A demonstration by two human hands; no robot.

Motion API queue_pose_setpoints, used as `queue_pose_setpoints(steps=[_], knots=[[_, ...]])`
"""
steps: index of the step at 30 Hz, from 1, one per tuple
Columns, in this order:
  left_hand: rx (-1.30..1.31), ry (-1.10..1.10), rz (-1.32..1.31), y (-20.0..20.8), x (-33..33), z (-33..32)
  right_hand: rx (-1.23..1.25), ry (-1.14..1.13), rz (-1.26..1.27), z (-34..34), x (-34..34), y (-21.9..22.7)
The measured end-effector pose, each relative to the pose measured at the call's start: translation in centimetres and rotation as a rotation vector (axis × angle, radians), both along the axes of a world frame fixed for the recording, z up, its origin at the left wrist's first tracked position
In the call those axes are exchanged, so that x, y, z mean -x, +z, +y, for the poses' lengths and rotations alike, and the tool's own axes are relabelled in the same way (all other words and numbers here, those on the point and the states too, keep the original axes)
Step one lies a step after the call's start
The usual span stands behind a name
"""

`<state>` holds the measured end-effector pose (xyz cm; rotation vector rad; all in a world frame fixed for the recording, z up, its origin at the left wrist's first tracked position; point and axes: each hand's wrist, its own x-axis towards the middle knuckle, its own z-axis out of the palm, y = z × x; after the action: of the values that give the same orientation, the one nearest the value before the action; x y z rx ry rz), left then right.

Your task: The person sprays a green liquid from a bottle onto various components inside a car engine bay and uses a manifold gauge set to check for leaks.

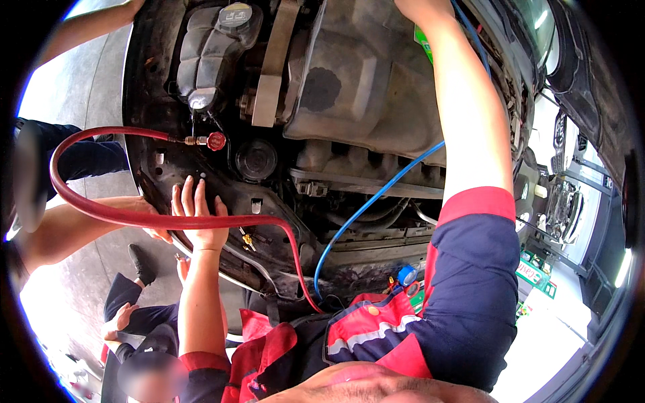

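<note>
My left hand [195, 213] lies flat on the dark front edge of a car's engine bay, fingers stretched out and holding nothing. A red hose [121, 215] loops across that hand in the view. It ends in a coupler with a red knob [216, 141], beside the coolant tank [208, 60]. My right arm reaches over the engine cover [376, 80] to the far side. Only part of my right hand [424, 7] shows at the top edge; its fingers are out of view. A blue hose [377, 197] runs up behind my right forearm.
A blue gauge [407, 275] is close to my body. Other people's arms [87, 221] reach in at the left, one resting on the car's edge. Another person [144, 336] is at lower left. Green boxes [535, 272] stand at right.
</note>
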<state>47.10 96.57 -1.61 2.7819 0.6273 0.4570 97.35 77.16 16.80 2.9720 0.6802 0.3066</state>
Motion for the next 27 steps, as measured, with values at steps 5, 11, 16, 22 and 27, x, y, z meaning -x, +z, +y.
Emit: queue_pose_setpoints(steps=[5, 11, 16, 22, 27], knots=[[-0.006, 0.002, 0.007, 0.1, 0.0, 0.0, -0.046, -0.069, 0.003, 0.9, 0.0, -0.1], [-0.001, 0.002, 0.024, 0.0, 0.1, 0.1, -0.027, -0.211, 0.063, 1.7, 0.7, 0.3], [-0.003, 0.001, 0.027, 0.0, 0.1, 0.1, -0.021, -0.217, 0.043, 1.8, 0.9, 0.3], [-0.005, 0.001, 0.024, 0.0, 0.1, 0.1, 0.003, -0.138, 0.041, 1.2, 0.6, -0.4], [-0.003, 0.006, 0.026, 0.0, 0.0, 0.1, 0.009, -0.091, -0.042, 1.0, 0.0, -1.4]])
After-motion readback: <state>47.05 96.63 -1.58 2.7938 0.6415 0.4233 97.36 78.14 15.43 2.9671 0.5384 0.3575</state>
